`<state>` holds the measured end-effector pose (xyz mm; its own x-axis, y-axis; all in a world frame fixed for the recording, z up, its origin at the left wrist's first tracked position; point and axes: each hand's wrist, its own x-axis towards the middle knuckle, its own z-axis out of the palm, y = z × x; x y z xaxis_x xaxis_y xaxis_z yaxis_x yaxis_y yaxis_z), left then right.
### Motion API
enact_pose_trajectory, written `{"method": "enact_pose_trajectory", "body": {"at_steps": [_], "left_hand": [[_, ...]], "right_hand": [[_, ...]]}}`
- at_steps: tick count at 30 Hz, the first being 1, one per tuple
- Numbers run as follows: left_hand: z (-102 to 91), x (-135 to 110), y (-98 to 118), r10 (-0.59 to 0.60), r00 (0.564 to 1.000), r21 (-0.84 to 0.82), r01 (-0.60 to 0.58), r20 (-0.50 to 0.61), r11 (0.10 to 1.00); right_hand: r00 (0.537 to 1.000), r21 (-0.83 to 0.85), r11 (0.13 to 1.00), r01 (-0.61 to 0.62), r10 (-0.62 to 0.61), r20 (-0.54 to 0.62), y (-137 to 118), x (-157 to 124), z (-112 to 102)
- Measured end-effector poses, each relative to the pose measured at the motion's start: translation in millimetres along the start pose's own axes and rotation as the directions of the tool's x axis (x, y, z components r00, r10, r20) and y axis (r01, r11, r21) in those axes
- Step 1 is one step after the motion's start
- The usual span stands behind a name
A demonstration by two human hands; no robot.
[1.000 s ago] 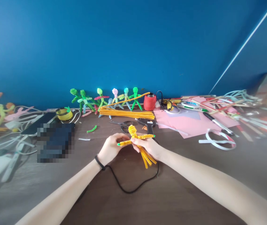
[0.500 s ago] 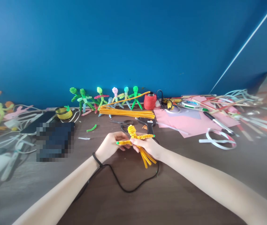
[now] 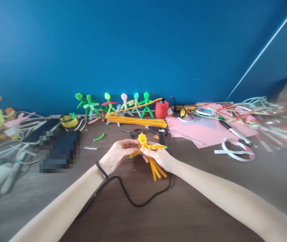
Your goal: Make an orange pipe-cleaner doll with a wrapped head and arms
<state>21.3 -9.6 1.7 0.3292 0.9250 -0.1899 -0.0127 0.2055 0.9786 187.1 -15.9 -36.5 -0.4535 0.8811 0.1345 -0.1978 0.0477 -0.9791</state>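
A yellow pipe-cleaner figure (image 3: pixel 142 141) with coiled head and arms is held above the table, its loose straight strands hanging down to the right. My right hand (image 3: pixel 159 158) grips its body between thumb and fingers. My left hand (image 3: pixel 118 153) has its fingers closed at the figure's head and left-side arm, partly covering that arm. Green tips show at the ends of both arms. Just beyond my hands lie a black glue gun (image 3: pixel 159 133) and dark scissors (image 3: pixel 134 132). The glue gun's black cord (image 3: pixel 139 205) loops across the table below my hands.
Behind lies a bundle of yellow pipe cleaners (image 3: pixel 137 120), with several colourful finished figures (image 3: pixel 146 105) along the blue wall. A red spool (image 3: pixel 162 109), pink paper (image 3: pixel 191 132) and a white marker (image 3: pixel 235 132) are at right. A blurred-out dark object (image 3: pixel 62 151) and cables sit at left.
My left hand has risen from the figure's lower side to its head, its fingers now extending over the left-side arm. My right hand keeps its hold almost unmoved.
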Motion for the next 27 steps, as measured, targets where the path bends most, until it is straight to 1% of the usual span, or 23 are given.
{"method": "enact_pose_trajectory", "body": {"at_steps": [6, 10, 13, 18, 21, 24, 27], "left_hand": [[1.8, 0.2, -1.6, 0.079, 0.996, 0.038, -0.078, -0.037, 0.996], [3.0, -1.1, -1.6, 0.135, 0.989, 0.095, -0.128, -0.065, 0.987], [3.7, -2.7, -0.8, 0.171, 0.984, 0.136, -0.164, -0.047, 0.977], [4.1, -4.2, 1.5, 0.237, 0.971, 0.163, -0.237, 0.021, 0.958], [3.4, -3.2, 1.3, 0.277, 0.960, 0.197, -0.278, 0.035, 0.940], [2.6, -2.6, 1.0, 0.330, 0.943, 0.271, -0.327, 0.037, 0.905], [3.0, -4.2, 1.3, 0.382, 0.923, 0.379, -0.370, 0.047, 0.848]], "right_hand": [[0.990, 0.153, 0.979, -0.132, 0.137, -0.020, -3.2, 1.2, 1.4], [0.987, 0.238, 0.963, -0.124, 0.145, -0.073, -3.9, 2.3, 3.5], [0.984, 0.231, 0.966, -0.115, 0.142, -0.104, -3.5, 2.5, 3.8], [0.982, 0.215, 0.968, -0.129, 0.155, -0.108, -2.7, 1.7, 2.6], [0.982, 0.186, 0.974, -0.128, 0.150, -0.112, -1.4, 1.6, 2.1], [0.982, 0.180, 0.974, -0.135, 0.156, -0.109, -0.1, 1.9, 1.8], [0.980, 0.195, 0.970, -0.146, 0.169, -0.109, 0.0, 2.4, 1.6]]}}
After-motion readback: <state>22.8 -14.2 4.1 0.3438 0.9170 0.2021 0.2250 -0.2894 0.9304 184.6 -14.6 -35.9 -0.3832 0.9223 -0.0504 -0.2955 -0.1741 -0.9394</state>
